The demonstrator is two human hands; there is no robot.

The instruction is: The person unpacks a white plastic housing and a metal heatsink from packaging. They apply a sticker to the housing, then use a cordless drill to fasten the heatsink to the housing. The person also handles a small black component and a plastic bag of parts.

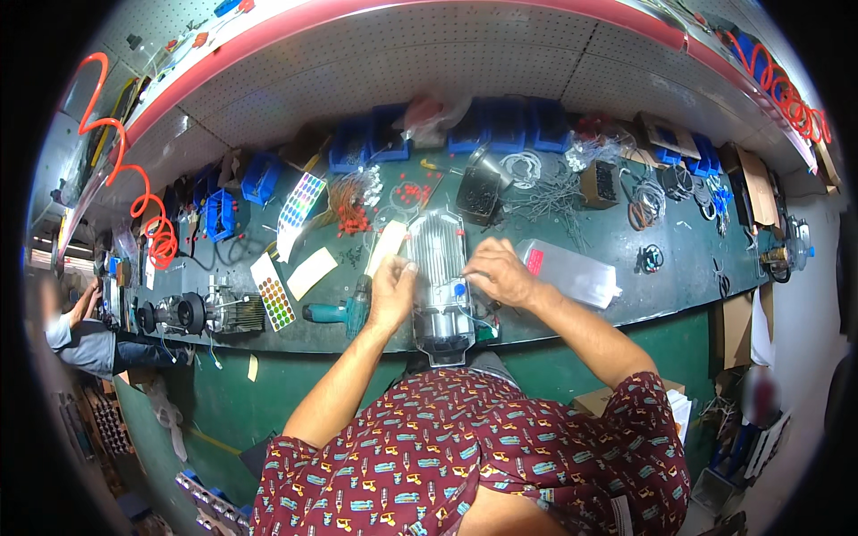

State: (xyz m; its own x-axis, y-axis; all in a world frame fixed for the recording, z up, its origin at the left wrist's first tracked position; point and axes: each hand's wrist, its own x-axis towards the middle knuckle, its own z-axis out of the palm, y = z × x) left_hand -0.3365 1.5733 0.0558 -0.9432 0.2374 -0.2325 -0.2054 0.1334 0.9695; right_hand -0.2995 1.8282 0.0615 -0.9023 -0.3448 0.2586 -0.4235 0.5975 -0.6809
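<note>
A silver finned motor housing (436,241) lies lengthwise in front of me, its near end at the bench edge. On its near half sit a blue round part (460,290) and some thin wires. My left hand (393,290) is closed against the housing's left side, thumb up by the fins. At its right side my right hand (502,271) has its fingers curled in a pinch; anything between the fingertips is too small to make out. A teal cordless drill (344,312) lies left of my left hand. Right of my right hand is a translucent plastic container (572,275) with a red label.
Sheets of coloured round stickers (273,292) and pale strips (312,272) lie to the left, with assembled motors (234,313) beyond. Blue bins (507,129), a tilted dark bin of screws (478,198) and cables (550,201) line the back. A red coiled hose (161,241) hangs left; another person (85,335) works far left.
</note>
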